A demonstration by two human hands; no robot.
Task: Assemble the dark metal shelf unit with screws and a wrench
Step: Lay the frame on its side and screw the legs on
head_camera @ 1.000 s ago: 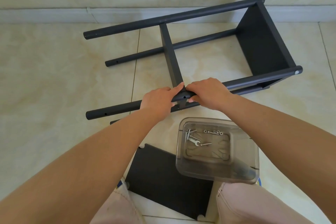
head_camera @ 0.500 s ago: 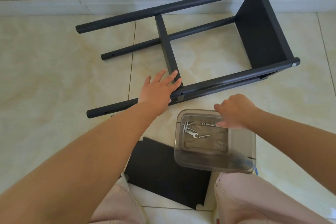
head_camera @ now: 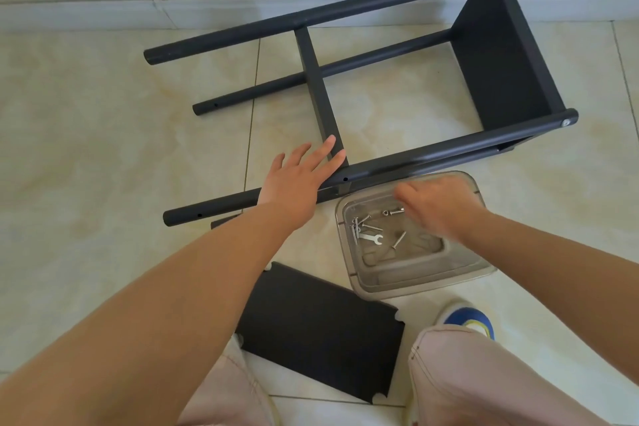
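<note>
Head view, shelf unit [head_camera: 397, 162]: it lies on its side on the floor [head_camera: 86, 149] near the wall
Left hand [head_camera: 297, 180]: your fingers are straight, pressing the near post
Right hand [head_camera: 439, 204]: blurred over the tub [head_camera: 477, 273]; I cannot tell its grip
Risk: lift that palm and the unscrewed middle shelf [head_camera: 321, 93] may slip off its holes
Screws [head_camera: 363, 223]: loose beside the wrench [head_camera: 371, 238], easy to fumble

single head view, looking steeply down and forward at floor [head_camera: 103, 166], close over knees.

A home interior: glossy beige floor tiles [head_camera: 86, 149] meeting a pale wall's tiled skirting [head_camera: 86, 12].
</note>
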